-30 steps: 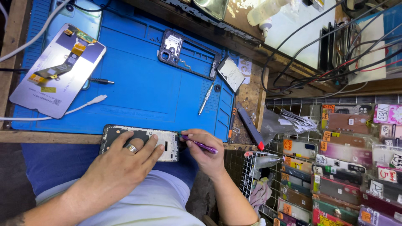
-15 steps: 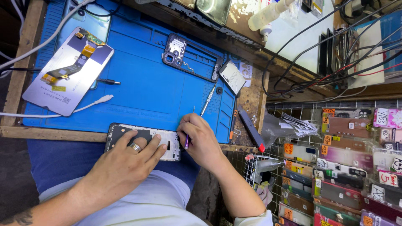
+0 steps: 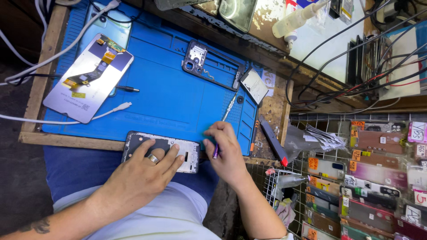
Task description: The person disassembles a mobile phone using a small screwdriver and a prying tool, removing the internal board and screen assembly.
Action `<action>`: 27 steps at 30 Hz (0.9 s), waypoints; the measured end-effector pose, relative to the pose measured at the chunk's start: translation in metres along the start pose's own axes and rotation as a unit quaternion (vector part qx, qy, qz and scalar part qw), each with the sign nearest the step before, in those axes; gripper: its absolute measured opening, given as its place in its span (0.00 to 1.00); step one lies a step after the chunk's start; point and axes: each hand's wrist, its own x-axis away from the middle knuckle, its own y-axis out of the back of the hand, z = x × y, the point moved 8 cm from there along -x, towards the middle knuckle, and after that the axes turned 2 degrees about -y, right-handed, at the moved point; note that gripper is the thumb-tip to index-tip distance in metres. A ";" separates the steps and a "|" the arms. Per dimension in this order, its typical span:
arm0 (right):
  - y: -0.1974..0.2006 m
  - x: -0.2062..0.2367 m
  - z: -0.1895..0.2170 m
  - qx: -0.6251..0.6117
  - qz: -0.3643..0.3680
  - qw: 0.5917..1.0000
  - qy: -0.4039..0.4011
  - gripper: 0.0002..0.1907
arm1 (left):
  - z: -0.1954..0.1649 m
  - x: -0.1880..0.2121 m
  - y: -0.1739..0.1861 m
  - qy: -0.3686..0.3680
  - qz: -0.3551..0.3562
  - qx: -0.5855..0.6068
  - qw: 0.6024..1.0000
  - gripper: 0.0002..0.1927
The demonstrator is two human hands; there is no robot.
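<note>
At the near edge of the tabletop [image 3: 31,137], a phone with its back removed [image 3: 162,151] lies flat, half over the wooden lip and half over the person's lap. Its long axis runs left to right, parallel to that edge.

The left hand [image 3: 142,175] rests on top of the phone, fingers [image 3: 171,156] spread and pressing down across its middle, a ring on one of them. The hand covers the centre of the phone, leaving both ends showing.

The right hand [image 3: 227,153] hovers just beside the phone's right end. Its fingers are curled together, pinching a slim purple tool [image 3: 215,152] that points down and toward the person. The tool's tip sits just off the phone's right short edge; whether it touches cannot be told. So the phone lies to the left of the right hand, and the right hand is the nearer one to the exposed right end.

Farther back on the blue work mat [image 3: 178,102] lie a detached screen panel [image 3: 89,78] with its ribbon cable, a phone frame [image 3: 209,66], a white charging cable [image 3: 66,120] and metal tweezers [image 3: 229,106], all well apart from both hands.
</note>
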 end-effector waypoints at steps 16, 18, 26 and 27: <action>-0.004 0.010 -0.036 -0.334 0.072 0.937 -0.065 0.12 | 0.006 0.000 0.005 0.017 -0.029 0.038 0.999 0.25; -0.011 0.012 -0.026 -0.290 0.096 0.952 -0.010 0.11 | 0.008 -0.002 0.005 0.020 -0.017 0.052 0.998 0.25; -0.012 0.007 -0.013 -0.204 0.106 0.972 0.041 0.10 | 0.010 -0.005 0.008 0.018 -0.004 0.050 0.999 0.26; -0.013 0.005 -0.013 -0.207 0.105 0.972 0.042 0.10 | 0.010 -0.005 0.008 0.020 -0.007 0.052 0.998 0.26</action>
